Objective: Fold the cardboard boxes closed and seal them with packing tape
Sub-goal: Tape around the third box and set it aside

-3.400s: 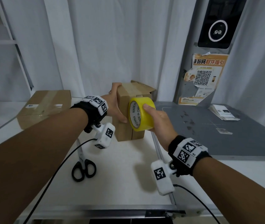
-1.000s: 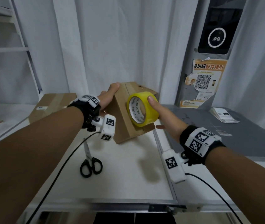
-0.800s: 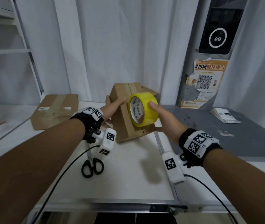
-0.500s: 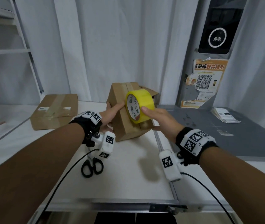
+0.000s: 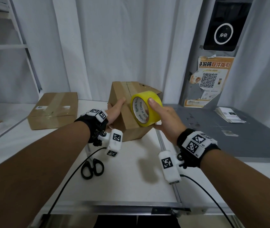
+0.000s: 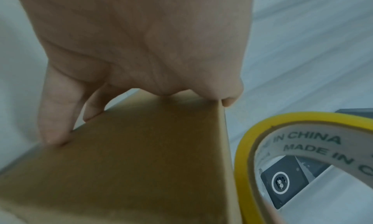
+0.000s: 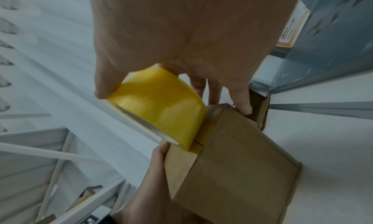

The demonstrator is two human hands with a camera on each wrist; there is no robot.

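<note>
A small brown cardboard box (image 5: 124,122) stands tipped on the white table. My left hand (image 5: 116,109) grips its left side, thumb on the near face. In the left wrist view the fingers (image 6: 56,115) curl over the box (image 6: 141,163) edge. My right hand (image 5: 157,114) holds a yellow tape roll (image 5: 145,111) by its rim and presses it against the box's near face. From the right wrist the tape roll (image 7: 161,109) meets the box (image 7: 242,163) at a flap seam, and a strip of tape runs over the box top.
A taped flat box (image 5: 53,111) lies at the back left. Black scissors (image 5: 92,168) lie on the table under my left wrist. A grey table (image 5: 229,142) with a stack of papers (image 5: 229,116) adjoins on the right. White curtains hang behind.
My left hand slid from the box's top edge down to its left side. The tape roll moved a little down the near face toward me, and the box tilted.
</note>
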